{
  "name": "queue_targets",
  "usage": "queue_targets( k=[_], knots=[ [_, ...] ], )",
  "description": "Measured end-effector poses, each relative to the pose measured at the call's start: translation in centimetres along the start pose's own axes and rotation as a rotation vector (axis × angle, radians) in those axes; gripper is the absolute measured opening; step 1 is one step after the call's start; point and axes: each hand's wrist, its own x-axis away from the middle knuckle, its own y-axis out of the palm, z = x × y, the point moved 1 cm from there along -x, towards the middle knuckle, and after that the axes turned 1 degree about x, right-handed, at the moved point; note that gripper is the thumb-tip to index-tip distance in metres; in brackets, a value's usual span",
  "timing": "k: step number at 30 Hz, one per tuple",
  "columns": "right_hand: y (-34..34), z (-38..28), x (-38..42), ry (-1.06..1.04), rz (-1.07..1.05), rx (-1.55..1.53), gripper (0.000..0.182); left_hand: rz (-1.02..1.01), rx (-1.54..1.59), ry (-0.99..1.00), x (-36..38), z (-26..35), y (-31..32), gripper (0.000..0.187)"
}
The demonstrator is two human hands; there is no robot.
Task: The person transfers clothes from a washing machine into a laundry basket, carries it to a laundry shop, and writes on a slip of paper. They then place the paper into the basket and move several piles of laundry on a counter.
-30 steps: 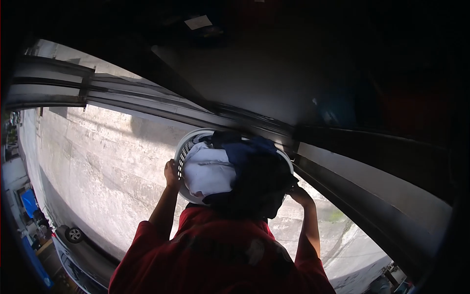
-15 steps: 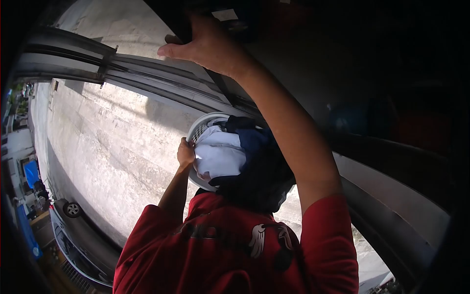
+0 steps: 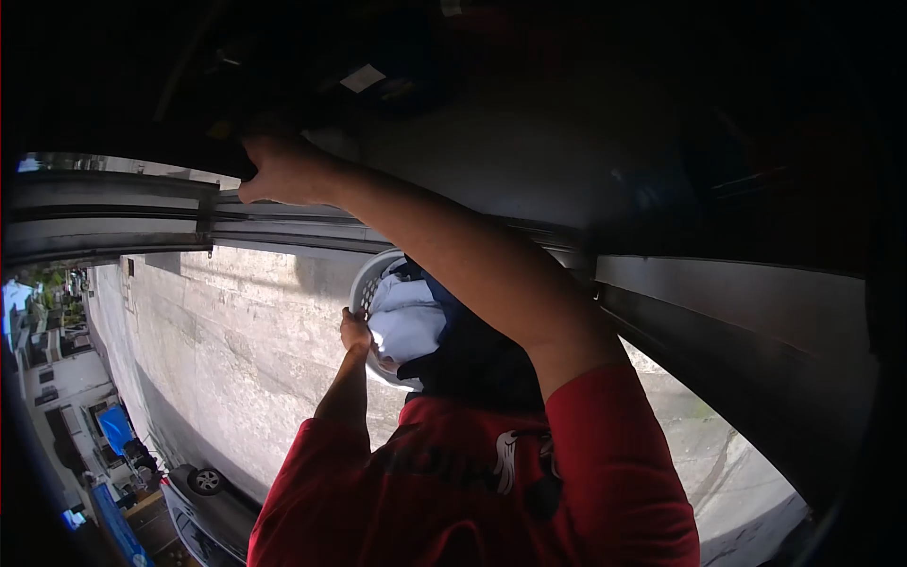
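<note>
A white plastic laundry basket (image 3: 364, 283) with a perforated side is held against the front of my body. My left hand (image 3: 355, 331) is closed on its rim. White cloth (image 3: 411, 317) lies on top in the basket, with dark navy and black clothes beside it, partly covered by my right arm. Stretched out across the upper left, my right hand (image 3: 288, 170) grips the edge of a dark sliding door (image 3: 203, 151). The thumb shows on the near side; the other fingers are lost in shadow.
Metal door tracks (image 3: 293, 222) run across below my right hand. Beyond lies sunlit concrete ground (image 3: 236, 331). A parked car (image 3: 213, 510) stands at lower left, near blue tarps (image 3: 116, 428). The interior at upper right is very dark.
My right hand has moved left, with the dark door edge shifting the same way and covering more of the bright ground. The view has turned somewhat. My left hand keeps hold of the basket.
</note>
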Motion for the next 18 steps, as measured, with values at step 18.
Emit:
queue_targets(
  k=[18],
  knots=[
    [-14.2,-4.3,14.2,0.303,0.001,-0.052,0.054,-0.001,-0.06,0.078,-0.9,-1.3,0.5,0.029]
  ],
)
